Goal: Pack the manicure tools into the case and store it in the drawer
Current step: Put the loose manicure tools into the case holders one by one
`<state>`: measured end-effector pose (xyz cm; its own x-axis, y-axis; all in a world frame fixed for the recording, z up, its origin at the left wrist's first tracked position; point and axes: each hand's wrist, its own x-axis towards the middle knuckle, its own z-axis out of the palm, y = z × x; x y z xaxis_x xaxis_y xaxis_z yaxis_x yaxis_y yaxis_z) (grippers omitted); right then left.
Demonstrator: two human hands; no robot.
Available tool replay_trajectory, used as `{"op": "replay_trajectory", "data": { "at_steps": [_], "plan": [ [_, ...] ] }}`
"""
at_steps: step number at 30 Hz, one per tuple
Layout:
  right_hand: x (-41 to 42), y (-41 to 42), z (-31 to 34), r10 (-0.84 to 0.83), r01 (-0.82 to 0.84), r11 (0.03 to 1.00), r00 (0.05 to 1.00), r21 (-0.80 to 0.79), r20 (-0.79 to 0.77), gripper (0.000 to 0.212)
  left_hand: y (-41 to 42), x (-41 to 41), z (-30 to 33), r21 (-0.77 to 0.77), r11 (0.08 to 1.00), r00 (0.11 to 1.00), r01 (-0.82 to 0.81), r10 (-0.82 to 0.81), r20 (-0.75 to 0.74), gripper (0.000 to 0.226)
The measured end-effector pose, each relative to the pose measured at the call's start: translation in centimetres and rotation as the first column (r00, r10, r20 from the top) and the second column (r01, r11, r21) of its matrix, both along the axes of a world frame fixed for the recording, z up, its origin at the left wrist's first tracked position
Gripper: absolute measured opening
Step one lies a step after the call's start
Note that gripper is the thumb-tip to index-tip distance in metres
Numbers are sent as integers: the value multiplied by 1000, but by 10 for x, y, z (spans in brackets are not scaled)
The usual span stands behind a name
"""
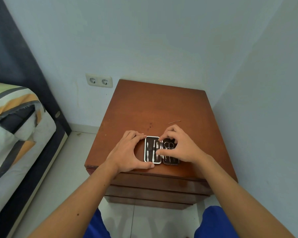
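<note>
The right hand [180,148] pinches a slim metal tool [160,145] at the hinge of the open case [161,150]. The left hand [127,152], fingers spread, braces the case's left edge, low-centre on the wooden nightstand [155,109].

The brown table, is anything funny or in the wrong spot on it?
One small thing: a thin pin lies alone on the table, behind the right hand and apart from the open case, where the other tools sit. What kind of tool it is can't be told.
</note>
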<state>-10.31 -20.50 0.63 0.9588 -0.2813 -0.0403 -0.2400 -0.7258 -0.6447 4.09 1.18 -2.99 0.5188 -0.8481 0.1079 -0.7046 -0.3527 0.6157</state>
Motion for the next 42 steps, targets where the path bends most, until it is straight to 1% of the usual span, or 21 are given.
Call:
{"op": "replay_trajectory", "data": {
  "at_steps": [2,5,7,9,13,16,19,20,21,23,24,25,27,28,32,33,36,42],
  "plan": [
    [9,-12,2,-100,101,995,993,-7,69,28,0,0,1,-2,1000,1000,0,0,-8,119],
    [26,-38,1,-246,266,960,951,-90,185,6,0,-1,2,-3,1000,1000,-1,1,-9,117],
    [36,-56,0,-285,318,930,940,-183,186,6,0,0,1,-4,1000,1000,3,-3,-6,117],
    [45,-71,-1,-264,291,916,956,-278,130,10,1,0,0,-5,1000,1000,8,-8,0,117],
    [56,-86,-1,-144,135,895,990,-424,13,6,0,1,-2,-14,1000,1000,9,-9,10,117],
    [57,-85,-1,-70,41,876,997,-480,-44,8,-1,1,-2,-16,1000,1000,7,-7,12,117],
    [54,-80,-1,-45,-24,861,991,-509,-123,11,0,1,-2,-14,1000,1000,8,-8,9,117],
    [53,-77,0,-49,-12,871,992,-492,-112,9,0,1,-2,-12,1000,1000,8,-8,7,117],
    [52,-72,1,-67,31,897,995,-441,-67,8,0,1,-1,-10,1000,1000,8,-8,7,117],
    [48,-56,5,-148,163,960,985,-228,84,9,0,1,-1,-11,1000,1000,9,-9,6,117],
    [46,-46,9,-185,202,973,972,-112,143,14,0,1,-1,-9,1000,1000,9,-8,3,117],
    [43,-35,12,-199,206,978,964,-18,177,22,0,1,-1,-5,1000,1000,9,-9,0,117],
    [40,-18,16,-183,161,980,962,119,202,37,-1,1,-1,2,1000,1000,12,-12,1,118],
    [39,-11,18,-179,144,974,962,173,207,38,-1,1,-1,0,1000,1000,13,-13,2,118],
    [39,6,14,-212,135,927,958,349,193,29,-1,1,-2,-10,1000,1000,13,-13,15,118],
    [39,8,11,-215,136,920,959,367,185,28,-1,1,-2,-10,1000,1000,12,-12,18,118],
    [42,12,1,-190,132,936,970,325,154,25,-2,1,-3,-15,1000,1000,11,-10,23,118],
    [46,16,-12,-142,86,945,978,317,156,24,-2,1,-4,-19,1000,1000,11,-10,28,117]
  ]
}}
